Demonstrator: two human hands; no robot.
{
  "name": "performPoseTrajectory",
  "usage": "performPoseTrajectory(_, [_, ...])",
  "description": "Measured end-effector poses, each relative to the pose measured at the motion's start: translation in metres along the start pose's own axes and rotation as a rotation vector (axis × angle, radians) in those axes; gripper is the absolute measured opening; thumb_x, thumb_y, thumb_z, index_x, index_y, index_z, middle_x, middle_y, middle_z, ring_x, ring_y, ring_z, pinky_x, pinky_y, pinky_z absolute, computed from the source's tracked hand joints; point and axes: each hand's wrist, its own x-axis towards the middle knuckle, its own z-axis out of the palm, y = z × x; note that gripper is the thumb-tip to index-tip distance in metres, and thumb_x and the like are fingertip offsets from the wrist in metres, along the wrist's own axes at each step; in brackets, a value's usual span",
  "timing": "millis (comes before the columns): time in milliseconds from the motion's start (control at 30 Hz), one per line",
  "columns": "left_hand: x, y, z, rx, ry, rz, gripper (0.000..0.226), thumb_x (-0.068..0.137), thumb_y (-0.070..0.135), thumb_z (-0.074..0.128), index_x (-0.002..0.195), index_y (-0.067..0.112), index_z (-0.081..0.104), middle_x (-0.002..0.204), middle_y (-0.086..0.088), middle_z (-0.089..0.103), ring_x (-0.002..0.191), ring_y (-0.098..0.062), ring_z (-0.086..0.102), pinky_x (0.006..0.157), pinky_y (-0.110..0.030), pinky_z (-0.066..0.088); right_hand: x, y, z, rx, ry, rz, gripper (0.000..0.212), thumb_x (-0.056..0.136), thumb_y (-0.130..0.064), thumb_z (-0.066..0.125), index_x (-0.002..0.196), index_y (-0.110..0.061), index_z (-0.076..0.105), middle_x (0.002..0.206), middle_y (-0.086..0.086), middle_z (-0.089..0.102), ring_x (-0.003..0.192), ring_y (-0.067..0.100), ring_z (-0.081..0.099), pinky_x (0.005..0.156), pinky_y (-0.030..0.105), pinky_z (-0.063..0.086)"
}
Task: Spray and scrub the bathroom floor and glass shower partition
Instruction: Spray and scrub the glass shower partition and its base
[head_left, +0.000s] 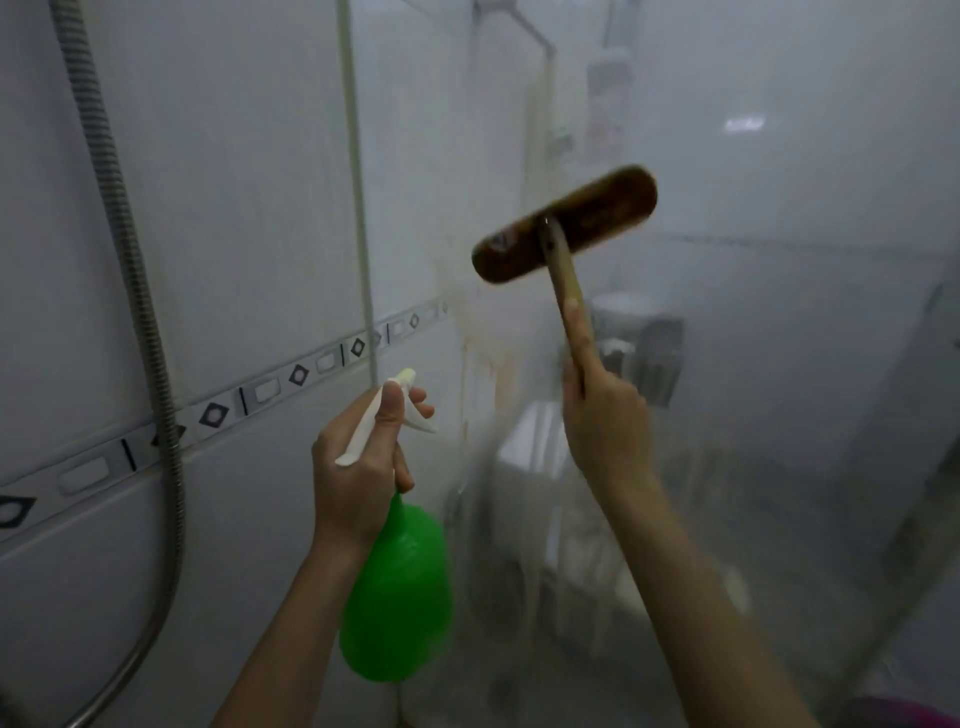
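My left hand (363, 467) grips the white trigger head of a green spray bottle (397, 587), whose nozzle points up and to the right toward the glass. My right hand (605, 415) holds the wooden handle of a brown scrub brush (566, 223). The brush head lies tilted against the cloudy glass shower partition (753, 312), above both hands. The floor is out of view.
A white tiled wall (234, 208) with a patterned border strip fills the left side. A metal shower hose (150, 364) hangs down it. Blurred bathroom fixtures show through the glass. A pink object (904, 712) sits at the bottom right corner.
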Motion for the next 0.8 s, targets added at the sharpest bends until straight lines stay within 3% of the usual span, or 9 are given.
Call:
performPoseTrajectory(100, [-0.01,-0.003,0.011,-0.01,-0.02,-0.023,0.032,0.101,0.044,0.045,0.094,0.03,0.073,0.088,0.005,0.078,0.038,-0.014,0.047,0.043,-0.022,0.041,0.007,0.014,-0.009,-0.043,0.068,0.009,0.052,0.103,-0.027,0.038,0.152,-0.023,0.021,0.05,-0.008,0.036,0.035,0.004,0.03,0.036,0.011,0.024])
performPoseTrajectory(267, [-0.023,-0.013,0.027,-0.052,-0.085,-0.054,0.032,0.1,0.043,0.045,0.093,0.029,0.072,0.09,0.005,0.078,0.037,-0.014,0.046,0.042,-0.022,0.041,-0.157,0.055,-0.025,-0.034,-0.052,0.217,0.05,0.101,-0.028,0.045,0.149,-0.031,0.03,0.061,-0.005,0.057,0.04,0.003,0.043,0.04,0.009,0.032])
performPoseTrajectory(367, [-0.032,-0.015,0.039,-0.056,-0.122,-0.078,0.03,0.1,0.043,0.045,0.094,0.031,0.072,0.089,0.005,0.078,0.038,-0.015,0.046,0.042,-0.024,0.041,-0.112,0.058,-0.028,-0.094,-0.038,0.122,0.05,0.102,-0.031,0.039,0.15,-0.026,0.028,0.051,-0.007,0.04,0.034,0.004,0.03,0.033,0.011,0.02])
performPoseTrajectory(500, [-0.041,-0.018,0.053,-0.064,-0.135,-0.068,0.028,0.102,0.041,0.045,0.094,0.035,0.071,0.089,0.005,0.078,0.039,-0.019,0.046,0.043,-0.028,0.04,-0.055,0.065,-0.033,-0.038,0.106,0.062,0.052,0.103,-0.029,0.038,0.151,-0.03,0.019,0.055,0.002,0.045,0.037,0.015,0.039,0.035,0.025,0.035])
performPoseTrajectory(567, [-0.046,-0.021,0.059,-0.073,-0.156,-0.075,0.029,0.102,0.041,0.045,0.095,0.034,0.072,0.089,0.005,0.078,0.038,-0.019,0.046,0.042,-0.029,0.04,-0.114,0.085,-0.025,-0.051,0.044,0.103,0.054,0.102,-0.029,0.038,0.151,-0.038,0.016,0.061,-0.001,0.051,0.039,0.008,0.039,0.037,0.018,0.034])
performPoseTrajectory(667, [-0.055,-0.027,0.066,-0.092,-0.187,-0.109,0.028,0.1,0.042,0.046,0.096,0.032,0.072,0.09,0.004,0.079,0.037,-0.017,0.045,0.041,-0.024,0.039,-0.212,0.092,-0.031,-0.031,-0.099,0.334,0.061,0.101,-0.032,0.04,0.145,-0.057,0.006,0.063,0.0,0.058,0.04,0.001,0.037,0.043,0.009,0.026])
performPoseTrajectory(733, [-0.06,-0.03,0.07,-0.096,-0.206,-0.119,0.029,0.1,0.041,0.046,0.097,0.031,0.073,0.091,0.003,0.079,0.037,-0.017,0.045,0.041,-0.024,0.039,-0.201,0.097,-0.032,-0.056,-0.094,0.283,0.056,0.101,-0.033,0.041,0.148,-0.05,0.015,0.063,-0.002,0.055,0.043,0.002,0.038,0.041,0.016,0.03])
performPoseTrajectory(800, [-0.065,-0.031,0.075,-0.094,-0.214,-0.125,0.027,0.1,0.04,0.047,0.096,0.032,0.072,0.09,0.005,0.078,0.037,-0.016,0.045,0.041,-0.023,0.04,-0.138,0.096,-0.035,-0.042,0.054,0.124,0.051,0.101,-0.027,0.041,0.149,-0.029,0.024,0.06,-0.002,0.047,0.041,0.002,0.031,0.042,0.012,0.028])
